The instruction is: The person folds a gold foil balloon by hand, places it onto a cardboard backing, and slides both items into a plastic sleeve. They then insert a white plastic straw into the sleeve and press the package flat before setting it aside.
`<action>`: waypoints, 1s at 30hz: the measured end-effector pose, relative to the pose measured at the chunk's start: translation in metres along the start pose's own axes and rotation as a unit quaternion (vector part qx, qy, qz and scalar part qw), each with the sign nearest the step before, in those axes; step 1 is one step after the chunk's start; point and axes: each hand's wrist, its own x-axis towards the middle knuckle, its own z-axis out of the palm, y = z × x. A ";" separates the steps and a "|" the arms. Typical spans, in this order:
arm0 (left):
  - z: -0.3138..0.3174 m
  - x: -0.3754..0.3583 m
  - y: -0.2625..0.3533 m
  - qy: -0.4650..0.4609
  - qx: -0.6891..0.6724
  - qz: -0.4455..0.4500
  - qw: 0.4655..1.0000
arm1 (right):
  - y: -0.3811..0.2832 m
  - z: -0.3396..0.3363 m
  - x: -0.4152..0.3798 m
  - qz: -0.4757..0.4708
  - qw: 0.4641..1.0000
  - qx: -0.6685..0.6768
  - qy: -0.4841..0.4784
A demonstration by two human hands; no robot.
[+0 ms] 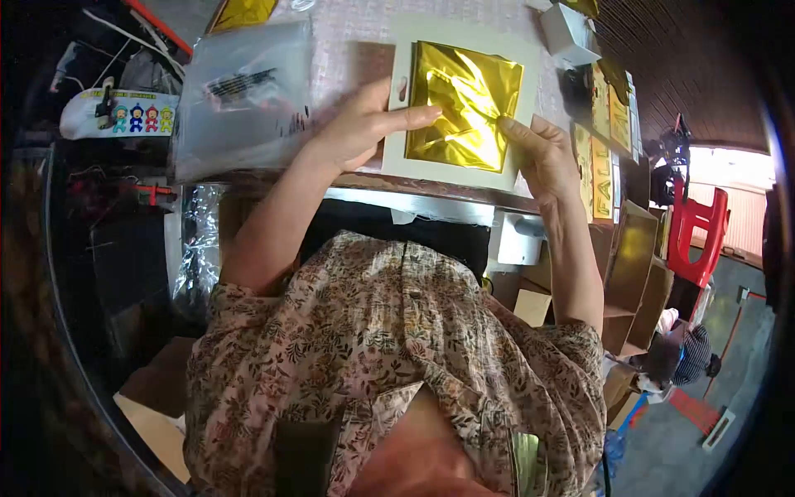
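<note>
A shiny gold folded foil sheet [464,103] lies flat against a white card [397,145] with a hang hole near its left edge, at the table's front. My left hand [360,128] grips the card's left side, its thumb stretched across onto the foil and its other fingers partly hidden. On the right, my right hand [546,157] pinches the foil and card edge, the thumb pressing on the foil's right border. Some of its fingers are hidden behind the card. Left of my left hand lies a stack of clear plastic bags [244,103] with dark print.
A small white box [570,35] stands at the table's back right, near gold-lettered packages [604,174]. Cardboard boxes [633,273] are below on the right, with a red plastic stool [697,236] beyond. A cartoon-printed board [124,114] is at left.
</note>
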 end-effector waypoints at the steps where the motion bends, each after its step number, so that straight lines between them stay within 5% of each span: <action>1: 0.001 -0.004 0.004 0.001 0.012 -0.009 1.000 | 0.000 -0.005 0.002 -0.001 1.000 0.000 -0.003; 16: 0.004 -0.009 0.004 0.026 0.089 -0.071 0.993 | 0.022 -0.024 0.010 0.030 0.999 0.004 -0.012; 20: 0.006 -0.011 0.000 0.009 0.073 0.005 0.997 | 0.022 -0.023 0.007 0.017 0.999 0.025 -0.025; 23: -0.012 -0.001 0.020 -0.019 0.136 -0.052 0.989 | 0.022 -0.030 0.009 0.007 0.999 0.044 -0.022; 25: -0.022 0.006 0.069 0.015 0.362 -0.166 0.917 | 0.024 -0.039 0.014 0.000 0.998 0.055 -0.012; 27: -0.088 0.026 0.074 0.086 0.514 -0.006 0.854 | 0.025 -0.050 0.017 -0.005 0.998 0.065 0.003; 29: -0.141 0.051 0.094 0.195 0.681 0.095 0.700 | 0.020 -0.049 0.016 -0.009 0.997 0.071 0.003; 30: -0.155 0.062 0.105 0.217 0.715 0.065 0.661 | 0.018 -0.049 0.016 -0.014 0.997 0.075 0.003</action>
